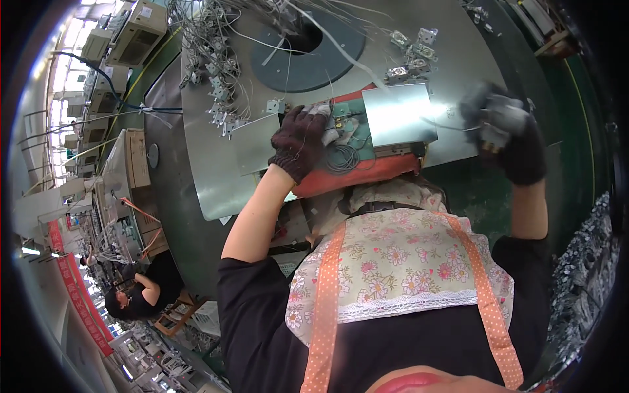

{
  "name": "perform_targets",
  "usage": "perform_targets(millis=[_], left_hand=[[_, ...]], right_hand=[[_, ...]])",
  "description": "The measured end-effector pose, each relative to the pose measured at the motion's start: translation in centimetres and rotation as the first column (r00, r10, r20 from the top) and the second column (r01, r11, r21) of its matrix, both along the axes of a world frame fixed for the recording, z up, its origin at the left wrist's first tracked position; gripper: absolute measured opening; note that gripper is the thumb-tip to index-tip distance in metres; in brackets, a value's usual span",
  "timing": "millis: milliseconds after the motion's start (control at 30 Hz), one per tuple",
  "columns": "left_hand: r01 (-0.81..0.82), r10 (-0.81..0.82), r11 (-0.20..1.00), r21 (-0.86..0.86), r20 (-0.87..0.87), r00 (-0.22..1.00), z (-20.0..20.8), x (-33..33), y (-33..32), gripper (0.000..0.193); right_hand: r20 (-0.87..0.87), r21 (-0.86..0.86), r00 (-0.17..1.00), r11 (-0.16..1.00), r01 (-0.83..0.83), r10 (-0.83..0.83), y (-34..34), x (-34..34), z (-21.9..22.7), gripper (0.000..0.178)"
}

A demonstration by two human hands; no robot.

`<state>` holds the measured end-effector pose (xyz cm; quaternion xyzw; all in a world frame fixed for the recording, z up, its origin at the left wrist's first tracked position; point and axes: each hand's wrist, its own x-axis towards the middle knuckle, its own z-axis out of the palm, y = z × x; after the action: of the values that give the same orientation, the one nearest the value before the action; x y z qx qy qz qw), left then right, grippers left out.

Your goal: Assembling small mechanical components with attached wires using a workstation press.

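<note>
My left hand (298,143), in a dark knitted glove with pale-wrapped fingertips, is closed at the left side of a green work plate (357,108). What lies between its fingertips is hidden. Beside the fingers are small brass-coloured fittings (341,122) and a coil of thin grey cable (343,158). A shiny metal sheet (400,114) covers the right part of the plate, and red cloth (367,175) runs along its near edge. Off to the right, my gloved right hand (521,147) is raised and smeared by motion. It grips a small metal part (495,136) with a thin cable trailing leftward.
A round grey stand (275,69) sits at the back of the metal-topped table (209,173). Wired metal parts (219,82) hang in bundles to its left; several more (413,56) lie at back right. Far left, another person (141,291) sits near benches.
</note>
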<state>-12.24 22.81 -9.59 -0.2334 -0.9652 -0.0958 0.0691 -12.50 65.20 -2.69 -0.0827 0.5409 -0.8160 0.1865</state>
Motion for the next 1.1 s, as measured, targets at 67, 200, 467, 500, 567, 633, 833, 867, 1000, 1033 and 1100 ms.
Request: perform_targets(millis=[67,200,467,500,567,633,833,867,1000,1033,1100], left_hand=[[-0.007,0.008,0.999,0.041,-0.026,1.0,-0.5,-0.1,-0.2,0.052],[-0.032,0.034,0.999,0.032,-0.05,0.998,-0.7,0.8,-0.9,0.051],[0.018,-0.018,1.0,0.008,-0.037,0.999,0.0,0.0,-0.6,0.051],[0.034,-0.034,0.999,0.013,-0.035,0.999,-0.2,0.1,-0.8,0.051],[0.011,-0.011,1.0,0.029,-0.004,1.0,-0.8,-0.2,-0.8,0.055],[0.037,-0.037,0.999,0.002,0.022,0.999,-0.3,-0.4,-0.6,0.059],[0.138,-0.134,0.99,0.026,-0.118,0.984,-4.0,-0.7,-2.2,0.07],[0.115,-0.11,0.993,0.037,-0.108,0.988,-4.0,-0.7,-2.1,0.061],[0.039,-0.037,0.999,-0.023,0.052,0.998,-2.3,-0.7,-1.3,0.051],[0.045,-0.043,0.999,-0.022,0.046,0.998,-1.8,-0.7,-1.2,0.051],[0.059,-0.059,0.998,0.009,0.053,0.997,-1.1,-0.6,-0.9,0.049]], right_hand=[[-0.048,-0.031,0.997,0.997,-0.067,0.066,-2.7,-0.1,0.7,0.061],[-0.448,0.035,0.883,0.989,-0.142,0.142,-7.9,1.8,6.3,0.053],[-0.403,-0.077,0.836,0.897,-0.436,0.372,-10.9,1.2,4.1,0.053],[-0.38,0.046,0.819,0.893,-0.448,0.431,-12.3,0.5,4.9,0.053],[-0.062,-0.303,0.9,0.851,-0.429,0.432,-14.8,-0.3,4.9,0.062],[-0.078,-0.184,0.917,0.899,-0.398,0.391,-16.3,-1.7,2.5,0.067],[-0.096,-0.118,0.882,0.874,-0.471,0.462,-17.6,-0.5,3.2,0.106],[-0.09,-0.153,0.886,0.873,-0.464,0.455,-17.5,-0.5,3.1,0.105],[-0.054,-0.191,0.901,0.882,-0.432,0.429,-18.0,-0.4,3.7,0.104],[-0.058,-0.188,0.904,0.884,-0.427,0.424,-18.1,-0.4,3.8,0.104],[-0.163,-0.16,0.898,0.887,-0.432,0.408,-18.3,-0.1,3.9,0.09]])
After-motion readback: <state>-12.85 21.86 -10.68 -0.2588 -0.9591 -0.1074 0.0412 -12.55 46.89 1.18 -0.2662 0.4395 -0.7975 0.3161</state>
